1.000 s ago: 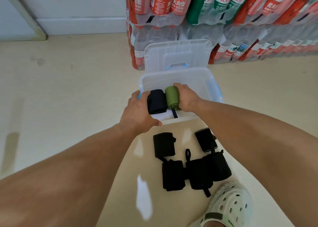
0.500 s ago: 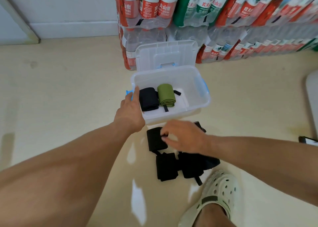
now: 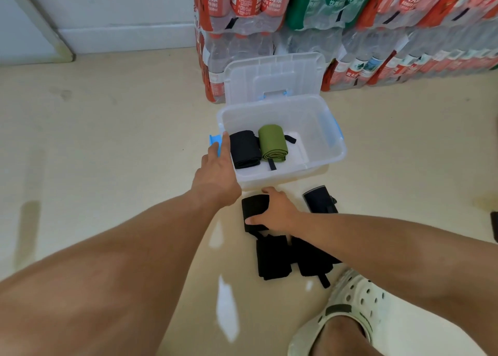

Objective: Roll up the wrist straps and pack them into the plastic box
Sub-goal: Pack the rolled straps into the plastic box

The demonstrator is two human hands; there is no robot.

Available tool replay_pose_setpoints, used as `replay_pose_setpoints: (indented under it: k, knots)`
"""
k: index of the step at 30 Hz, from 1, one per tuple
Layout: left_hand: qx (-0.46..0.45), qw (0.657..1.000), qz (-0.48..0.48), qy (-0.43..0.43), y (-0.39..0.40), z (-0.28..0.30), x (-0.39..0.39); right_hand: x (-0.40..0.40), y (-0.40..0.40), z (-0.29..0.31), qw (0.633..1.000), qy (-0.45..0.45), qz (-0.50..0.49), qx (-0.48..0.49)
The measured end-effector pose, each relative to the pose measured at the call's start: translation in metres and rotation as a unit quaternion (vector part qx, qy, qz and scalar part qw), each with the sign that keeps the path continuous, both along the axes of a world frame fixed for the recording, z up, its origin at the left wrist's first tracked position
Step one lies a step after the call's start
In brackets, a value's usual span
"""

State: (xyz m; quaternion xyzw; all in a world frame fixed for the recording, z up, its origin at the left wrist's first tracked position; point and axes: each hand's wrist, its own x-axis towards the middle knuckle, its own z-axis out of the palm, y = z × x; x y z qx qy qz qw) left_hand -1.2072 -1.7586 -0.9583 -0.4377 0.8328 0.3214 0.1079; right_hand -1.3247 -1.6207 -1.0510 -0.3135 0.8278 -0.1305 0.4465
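Head view: the clear plastic box [image 3: 327, 150] is sat on the floor [image 3: 121, 145], lid [image 3: 275, 76] flipped up against stacked water bottle packs [image 3: 350, 18]. Two rolled straps are tucked inside at its left end, a black roll [image 3: 244, 148] beside a green roll [image 3: 272, 143]. The box's left rim is touched by the left hand [image 3: 217, 176], fingers straight. A loose black strap [image 3: 254, 211] just in front of the box is gripped by the right hand [image 3: 275, 211]. More black straps [image 3: 273, 258] are left on the floor near a white clog [image 3: 350, 307].

Black roll [image 3: 245, 149] and green roll [image 3: 272, 143] lie side by side inside the open clear plastic box [image 3: 323, 129].
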Motion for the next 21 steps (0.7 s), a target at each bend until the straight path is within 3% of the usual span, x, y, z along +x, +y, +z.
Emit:
replay_pose_setpoints:
  k: [6,14,21]
  knots:
    - [-0.002,1.000,-0.009,-0.004,0.002,0.003,-0.001,0.016,-0.004,0.002,1.000,-0.025,-0.015,-0.001]
    - [-0.001,0.999,0.021,0.032,-0.006,0.008,0.006,0.028,0.033,0.061,0.982,0.015,0.096,-0.162]
    - [0.014,0.998,0.042,0.034,-0.011,0.006,0.007,-0.012,-0.002,0.136,0.919,0.062,-0.040,-0.386]
